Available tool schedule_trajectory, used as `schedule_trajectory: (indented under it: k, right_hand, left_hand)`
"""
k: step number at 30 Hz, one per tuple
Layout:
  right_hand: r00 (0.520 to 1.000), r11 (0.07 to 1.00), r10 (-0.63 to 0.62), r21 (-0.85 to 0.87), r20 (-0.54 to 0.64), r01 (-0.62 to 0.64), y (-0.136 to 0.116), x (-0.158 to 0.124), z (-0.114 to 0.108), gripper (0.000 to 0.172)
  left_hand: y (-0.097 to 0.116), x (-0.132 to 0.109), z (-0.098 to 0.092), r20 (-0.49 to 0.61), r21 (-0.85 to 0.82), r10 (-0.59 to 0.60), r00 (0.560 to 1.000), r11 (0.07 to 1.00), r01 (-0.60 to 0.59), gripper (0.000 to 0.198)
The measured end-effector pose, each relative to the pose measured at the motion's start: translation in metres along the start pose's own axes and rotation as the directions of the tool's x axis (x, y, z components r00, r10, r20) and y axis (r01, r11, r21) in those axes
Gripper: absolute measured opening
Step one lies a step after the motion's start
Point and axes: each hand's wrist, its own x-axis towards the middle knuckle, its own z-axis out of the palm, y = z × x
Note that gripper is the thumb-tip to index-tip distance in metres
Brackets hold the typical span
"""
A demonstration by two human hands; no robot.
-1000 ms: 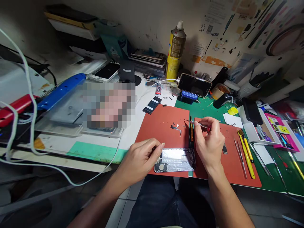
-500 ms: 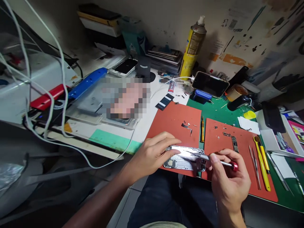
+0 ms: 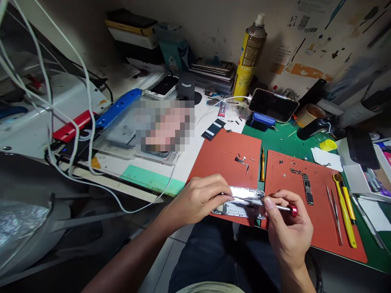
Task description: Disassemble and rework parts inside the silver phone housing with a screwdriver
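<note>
My right hand [image 3: 288, 234] pinches the slim silver screwdriver with the red end cap [image 3: 269, 204] between thumb and fingertips — shaft level, tip pointing left over the bare silver metal phone housing [image 3: 241, 203]. My left hand [image 3: 198, 199] has its fingers curled down on the housing's left end, pinning it — thumb meets the driver tip. Housing lies at the near edge of the left red rubber mat [image 3: 222, 152], overhanging the bench's front edge.

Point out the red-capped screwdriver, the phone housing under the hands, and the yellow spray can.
screwdriver [image 3: 276, 207]: head view, on the metal shaft near the red cap.
phone housing [image 3: 241, 209]: head view, on the bare silver inside.
spray can [image 3: 248, 61]: head view, on the label at mid-body.
</note>
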Motion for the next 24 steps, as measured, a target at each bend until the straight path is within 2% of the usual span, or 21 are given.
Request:
schedule_trajectory:
  k: [8,17,24]
  right_hand:
    - [0.999,0.999,-0.033,-0.023,0.003,0.033,-0.0008,-0.0007,0.0015,0.021]
    - [0.995,0.992,-0.085,-0.101,-0.045,0.080,-0.0026,-0.0016,0.0045,0.020]
    - [0.993,0.982,-0.120,-0.151,-0.016,0.116,-0.0027,-0.0020,0.0035,0.022]
  left_hand:
    - [-0.0028,-0.0026,0.0013,0.005,-0.007,-0.004,1.000,1.000,0.004,0.006]
    - [-0.0033,-0.0031,0.0020,0.013,0.020,-0.001,1.000,1.000,0.001,0.006]
    - [-0.0040,-0.0042,0.0020,0.029,0.032,0.002,1.000,0.999,-0.003,0.008]
